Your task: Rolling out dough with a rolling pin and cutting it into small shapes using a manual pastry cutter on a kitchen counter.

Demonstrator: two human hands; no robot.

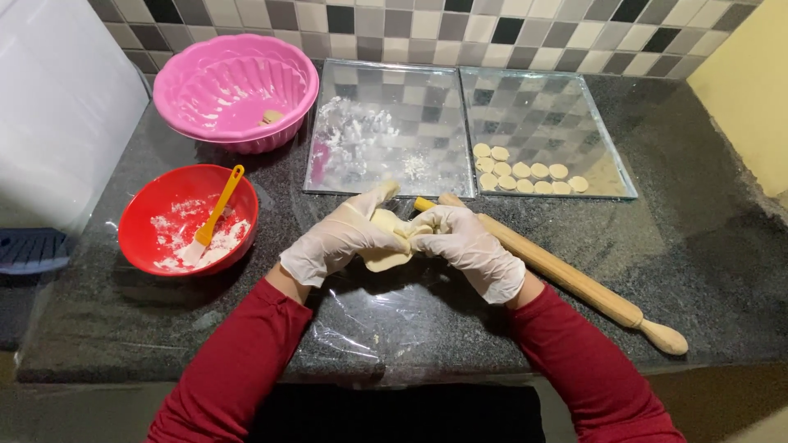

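On the dark counter [706, 271], two mirror trays [427, 98] lie behind the dough [386, 246], a pink bowl [238, 86] and red bowl [185, 217] to its left, a rolling pin [574, 279] at its right, while the gloved left hand [341, 238] and right hand [468, 246] pinch the dough between them.

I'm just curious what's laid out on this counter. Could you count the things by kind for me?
Bowls: 2, a pink fluted bowl and a red bowl
Mirrored trays: 2
Small dough discs on the right tray: 11
Rolling pin: 1
Yellow spatula: 1
Dough piece held by both gloved hands: 1
Total: 18
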